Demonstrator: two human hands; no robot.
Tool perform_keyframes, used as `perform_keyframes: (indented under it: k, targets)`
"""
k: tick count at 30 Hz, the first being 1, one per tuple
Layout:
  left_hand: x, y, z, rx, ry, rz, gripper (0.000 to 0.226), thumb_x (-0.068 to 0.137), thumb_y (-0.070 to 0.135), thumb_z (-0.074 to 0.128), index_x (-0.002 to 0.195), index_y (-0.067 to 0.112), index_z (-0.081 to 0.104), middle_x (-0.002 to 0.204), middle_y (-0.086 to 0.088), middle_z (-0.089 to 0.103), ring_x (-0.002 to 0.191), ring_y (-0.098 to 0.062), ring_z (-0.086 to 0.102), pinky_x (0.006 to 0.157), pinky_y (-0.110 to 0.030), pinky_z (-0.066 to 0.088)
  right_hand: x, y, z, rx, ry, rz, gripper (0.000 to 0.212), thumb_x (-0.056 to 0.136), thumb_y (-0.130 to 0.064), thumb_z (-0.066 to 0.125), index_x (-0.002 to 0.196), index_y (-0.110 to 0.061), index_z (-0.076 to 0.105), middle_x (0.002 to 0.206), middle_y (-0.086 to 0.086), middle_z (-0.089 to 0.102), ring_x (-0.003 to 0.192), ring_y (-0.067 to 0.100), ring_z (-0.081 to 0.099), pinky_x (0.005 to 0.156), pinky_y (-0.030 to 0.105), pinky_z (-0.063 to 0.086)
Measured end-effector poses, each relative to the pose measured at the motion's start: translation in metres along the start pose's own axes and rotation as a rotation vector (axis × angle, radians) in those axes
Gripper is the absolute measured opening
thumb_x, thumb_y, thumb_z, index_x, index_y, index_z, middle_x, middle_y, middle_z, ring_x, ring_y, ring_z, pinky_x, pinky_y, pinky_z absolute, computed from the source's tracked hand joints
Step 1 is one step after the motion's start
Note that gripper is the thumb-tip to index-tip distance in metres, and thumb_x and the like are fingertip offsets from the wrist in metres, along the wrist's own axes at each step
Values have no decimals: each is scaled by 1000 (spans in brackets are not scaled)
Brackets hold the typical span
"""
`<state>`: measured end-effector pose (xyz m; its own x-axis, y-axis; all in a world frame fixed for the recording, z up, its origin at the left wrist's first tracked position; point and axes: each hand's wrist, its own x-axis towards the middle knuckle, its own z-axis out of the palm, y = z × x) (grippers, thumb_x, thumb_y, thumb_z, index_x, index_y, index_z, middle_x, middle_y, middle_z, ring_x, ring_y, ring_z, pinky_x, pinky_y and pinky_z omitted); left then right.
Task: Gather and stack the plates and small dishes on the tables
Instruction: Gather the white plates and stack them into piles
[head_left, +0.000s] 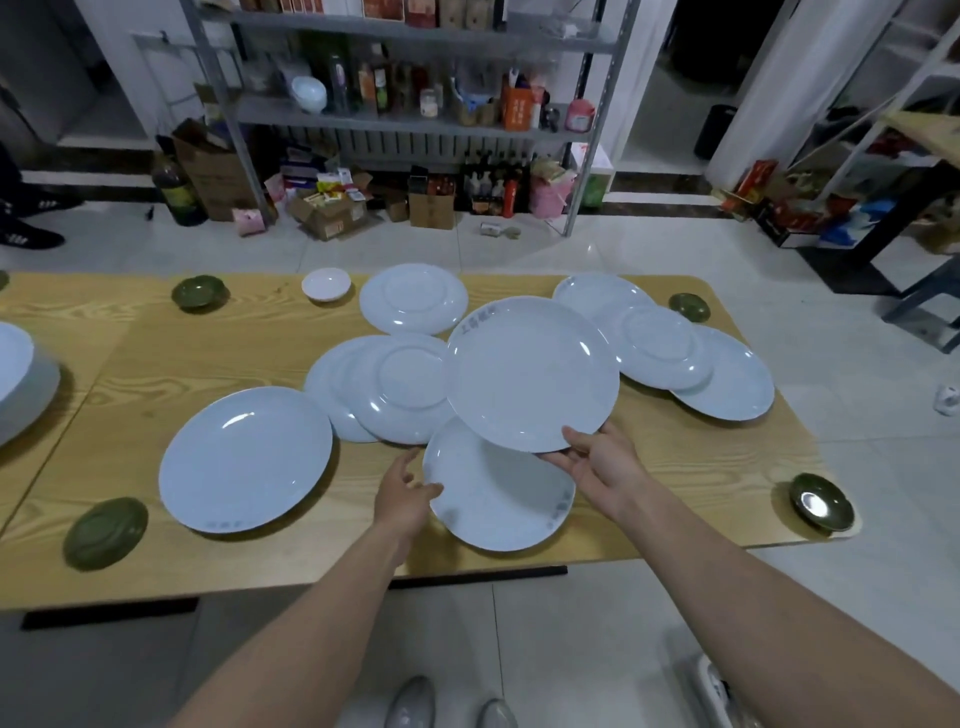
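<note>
The right hand (597, 462) pinches the lifted plate (530, 371); the left hand (402, 493), fingers half open, touches the lower plate (493, 504)

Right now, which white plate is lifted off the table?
The large plate in the right hand, gripped by its near edge; the others lie flat.

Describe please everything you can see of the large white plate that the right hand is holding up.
The large white plate is round, glossy, ceramic-looking, with a shallow well, a broad rim and faint grey characters printed near its far-left edge. It looks clean and empty. The right hand grips its near edge, thumb on top, and holds it raised and tilted toward the camera above the wooden table. It overlaps another white plate below, whose edge the left hand touches.
</note>
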<state>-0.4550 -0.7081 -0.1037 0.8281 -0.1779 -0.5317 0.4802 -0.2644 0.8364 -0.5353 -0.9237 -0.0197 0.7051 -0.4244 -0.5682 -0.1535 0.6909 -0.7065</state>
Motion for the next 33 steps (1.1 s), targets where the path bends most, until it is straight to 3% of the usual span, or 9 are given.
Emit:
perform_keyframes:
  k: [4, 9, 14, 17, 19, 21, 27, 33]
  targets:
    - [3, -17, 9, 73, -24, -37, 70, 85, -2, 67, 144, 24, 42, 109, -5, 56, 101, -23, 54, 84, -32, 45, 10, 3, -10, 21, 4, 9, 43, 96, 13, 48, 131, -9, 55, 127, 14, 64, 111, 36, 65, 86, 53, 57]
    - [9, -28, 19, 74, -33, -45, 70, 80, -7, 71, 138, 25, 49, 131, -4, 50, 114, -23, 49, 95, -33, 48, 14, 2, -13, 43, 10, 26, 42, 96, 14, 47, 131, -9, 54, 125, 15, 65, 111, 37, 64, 82, 52, 59]
    - [14, -32, 22, -2, 50, -76, 62, 80, -14, 67, 131, 19, 58, 127, -7, 56, 108, -22, 53, 97, -36, 51, 16, -4, -13, 36, -1, 15, 41, 96, 14, 48, 127, -11, 56, 123, 12, 66, 110, 35, 65, 80, 51, 60]
    - [7, -27, 22, -102, 47, -85, 63, 79, -17, 65, 129, 22, 60, 120, -6, 60, 104, -24, 60, 81, -39, 60, 15, -7, -11, 25, -20, 10, 39, 96, 13, 48, 125, -11, 58, 123, 12, 66, 110, 35, 65, 82, 51, 59]
    - [1, -20, 21, -133, 54, -71, 64, 79, -18, 64, 129, 22, 60, 113, 0, 59, 94, -22, 62, 65, -34, 61, 14, -11, -9, 11, -44, 6, 37, 96, 12, 48, 124, -11, 58, 122, 13, 67, 109, 34, 66, 86, 52, 58]
    - [-6, -10, 17, -160, 68, -49, 64, 78, -18, 65, 130, 20, 60, 119, 1, 57, 92, -18, 59, 57, -25, 58, 11, -14, -6, 10, -66, 0, 38, 97, 12, 48, 126, -10, 57, 122, 12, 67, 109, 34, 66, 85, 52, 58]
    - [-31, 19, -5, -336, 141, 17, 68, 76, -21, 67, 133, 14, 58, 126, -1, 56, 93, -20, 62, 77, -42, 61, -2, -24, 11, 38, -147, -12, 44, 97, 13, 46, 136, -7, 51, 123, 13, 65, 110, 33, 64, 72, 45, 62]
    - [-61, 37, -38, -461, 241, 91, 68, 77, -20, 66, 136, 12, 55, 135, -6, 52, 108, -31, 62, 73, -38, 59, -21, -28, 33, 26, -233, -28, 45, 96, 14, 45, 136, -6, 50, 118, 12, 65, 105, 31, 64, 63, 39, 62]
